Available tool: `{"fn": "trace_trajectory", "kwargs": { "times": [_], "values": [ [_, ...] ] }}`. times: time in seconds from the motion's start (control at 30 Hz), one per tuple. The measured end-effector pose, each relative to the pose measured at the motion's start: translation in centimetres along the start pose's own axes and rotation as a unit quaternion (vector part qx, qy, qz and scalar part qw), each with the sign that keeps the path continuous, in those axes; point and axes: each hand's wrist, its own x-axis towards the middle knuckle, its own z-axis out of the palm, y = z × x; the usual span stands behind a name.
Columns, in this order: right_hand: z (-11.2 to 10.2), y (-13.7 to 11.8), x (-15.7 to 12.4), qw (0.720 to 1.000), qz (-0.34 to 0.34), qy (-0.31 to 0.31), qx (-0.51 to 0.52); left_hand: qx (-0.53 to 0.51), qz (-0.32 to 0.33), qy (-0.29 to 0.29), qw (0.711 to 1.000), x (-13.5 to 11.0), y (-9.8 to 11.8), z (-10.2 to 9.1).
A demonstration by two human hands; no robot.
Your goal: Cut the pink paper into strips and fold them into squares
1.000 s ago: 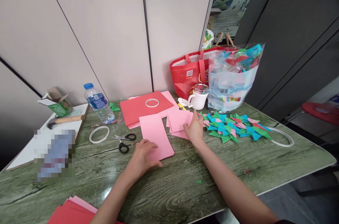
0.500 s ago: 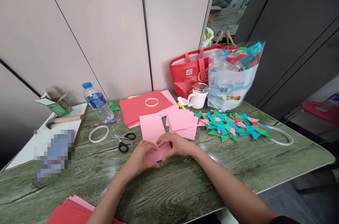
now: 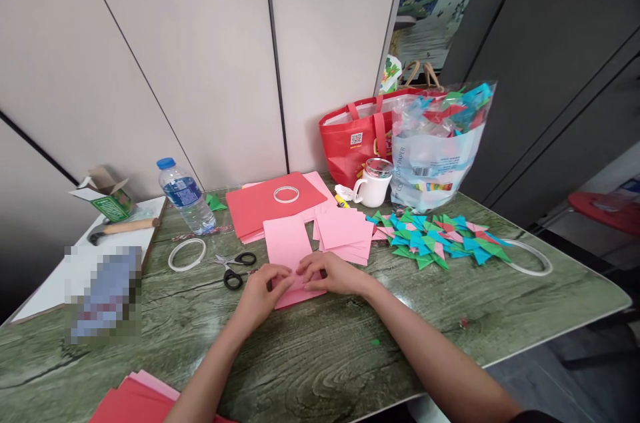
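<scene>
A long pink paper sheet (image 3: 287, 239) lies on the table in front of me, over other paper with a red edge showing at the near side. Over its near part, my left hand (image 3: 265, 286) has thumb and fingers brought together on the paper. My right hand (image 3: 333, 274) faces it from the other side, its fingertips also pinched at the paper. The fingertips partly hide the paper between them. Just right of the sheet is a loose stack of pink paper pieces (image 3: 345, 233). Black-handled scissors (image 3: 235, 269) lie left of my left hand.
Behind are red sheets (image 3: 260, 203) with a tape roll (image 3: 287, 194) on top. A water bottle (image 3: 186, 196), white mug (image 3: 375, 184), red bag (image 3: 345, 149) and plastic bag (image 3: 435, 163) stand along the back. Folded paper pieces (image 3: 430, 239) spread right; a hammer (image 3: 125, 226) lies left.
Thumbs and fingers of both hands have closed together at the near part of the pink sheet. The thumbs have moved up from its near edge, where a red edge now shows.
</scene>
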Motion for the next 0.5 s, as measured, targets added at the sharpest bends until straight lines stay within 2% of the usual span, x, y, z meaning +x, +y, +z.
{"fn": "trace_trajectory", "kwargs": {
  "times": [0.07,0.1,0.13,0.2,0.3,0.4,0.5],
  "values": [
    [0.1,0.0,0.0,1.0,0.009,0.018,0.022,-0.051,-0.058,0.137,0.988,0.2,-0.6,-0.1],
    [0.1,-0.1,0.1,0.999,0.016,0.026,0.033,-0.081,-0.093,0.189,0.974,0.3,-0.9,-0.2],
    [0.1,-0.2,0.0,0.998,0.025,0.035,0.045,-0.095,-0.114,0.211,0.966,0.4,-1.3,-0.4],
    [0.2,-0.4,0.0,0.995,0.043,0.057,0.069,-0.117,-0.14,0.224,0.957,0.5,-1.8,-0.7],
    [0.2,-0.8,0.1,0.988,0.062,0.095,0.109,-0.172,-0.171,0.212,0.947,0.6,-1.9,-0.6],
    [0.1,-0.9,0.2,0.979,0.071,0.122,0.147,-0.27,-0.212,0.204,0.917,0.5,-1.2,-0.3],
    [0.1,-0.9,0.2,0.972,0.075,0.112,0.193,-0.343,-0.22,0.211,0.889,0.6,-0.5,-0.1]
  ]
}}
